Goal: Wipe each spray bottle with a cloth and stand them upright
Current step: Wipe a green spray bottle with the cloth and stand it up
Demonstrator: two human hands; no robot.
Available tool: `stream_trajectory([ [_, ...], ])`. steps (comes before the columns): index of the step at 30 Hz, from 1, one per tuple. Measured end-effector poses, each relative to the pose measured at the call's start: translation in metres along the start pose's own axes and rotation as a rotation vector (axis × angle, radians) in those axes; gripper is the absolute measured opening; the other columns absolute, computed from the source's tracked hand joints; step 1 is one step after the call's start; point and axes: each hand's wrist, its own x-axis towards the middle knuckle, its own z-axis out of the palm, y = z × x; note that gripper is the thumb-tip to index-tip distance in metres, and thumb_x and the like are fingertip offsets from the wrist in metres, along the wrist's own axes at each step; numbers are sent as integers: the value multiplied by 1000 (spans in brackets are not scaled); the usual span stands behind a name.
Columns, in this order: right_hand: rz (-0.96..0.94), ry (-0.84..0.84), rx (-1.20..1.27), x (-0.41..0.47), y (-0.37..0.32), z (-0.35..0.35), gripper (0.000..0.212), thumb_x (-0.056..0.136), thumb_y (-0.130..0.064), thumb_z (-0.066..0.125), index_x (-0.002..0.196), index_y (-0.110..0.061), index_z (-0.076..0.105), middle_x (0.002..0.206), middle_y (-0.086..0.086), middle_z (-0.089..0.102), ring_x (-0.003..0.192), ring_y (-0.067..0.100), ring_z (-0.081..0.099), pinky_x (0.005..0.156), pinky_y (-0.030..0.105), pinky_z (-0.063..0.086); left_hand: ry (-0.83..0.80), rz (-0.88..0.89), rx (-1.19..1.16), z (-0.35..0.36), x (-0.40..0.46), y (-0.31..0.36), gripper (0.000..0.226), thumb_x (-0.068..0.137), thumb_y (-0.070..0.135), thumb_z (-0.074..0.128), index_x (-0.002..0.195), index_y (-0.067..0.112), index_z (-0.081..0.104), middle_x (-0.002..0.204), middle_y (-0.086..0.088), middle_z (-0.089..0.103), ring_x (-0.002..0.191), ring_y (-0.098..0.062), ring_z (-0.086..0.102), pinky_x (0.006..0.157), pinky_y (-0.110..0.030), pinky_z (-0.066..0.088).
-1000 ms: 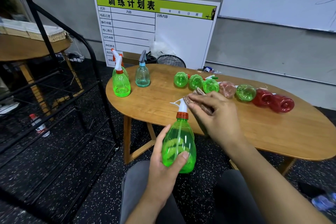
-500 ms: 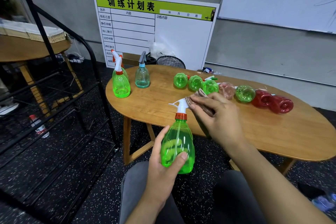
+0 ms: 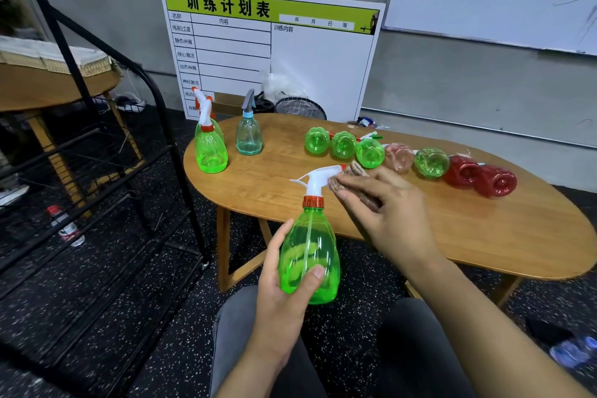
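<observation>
My left hand point(image 3: 280, 281) grips a green spray bottle point(image 3: 309, 252) upright in front of the table edge, above my lap. Its white trigger head point(image 3: 318, 178) with an orange collar points left. My right hand point(image 3: 384, 210) holds a brown cloth point(image 3: 352, 178) against the right side of that trigger head. Several bottles lie on their sides in a row across the table: green ones point(image 3: 343, 145), a pink one point(image 3: 400, 157) and red ones point(image 3: 496, 180). Upright at the table's left end stand green bottles point(image 3: 210, 149) and a pale blue bottle point(image 3: 248, 136).
The oval wooden table point(image 3: 468, 229) fills the right middle. A black metal rack point(image 3: 97, 171) stands at the left, with a small bottle point(image 3: 66, 226) on the floor behind it. A white schedule board point(image 3: 268, 52) leans on the wall behind the table.
The cloth in my right hand has shifted slightly along the trigger head. The held bottle has stayed almost in place.
</observation>
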Motion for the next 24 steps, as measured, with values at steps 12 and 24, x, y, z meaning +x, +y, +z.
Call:
stream_trajectory([
  [12, 95, 64, 159, 12, 7, -15, 30, 91, -33, 77, 121, -29, 75, 96, -8, 69, 86, 3, 63, 76, 20, 53, 0, 2, -18, -2, 1, -3, 75, 83, 15, 79, 151, 28, 49, 131, 5, 73, 118, -18, 71, 88, -30, 60],
  [24, 115, 55, 20, 20, 17, -5, 35, 90, -50, 71, 117, -29, 78, 92, -16, 65, 83, -8, 59, 78, 19, 51, -8, 6, -5, 0, -1, -3, 79, 79, 29, 84, 150, 35, 50, 133, 4, 71, 121, -20, 70, 98, -37, 60],
])
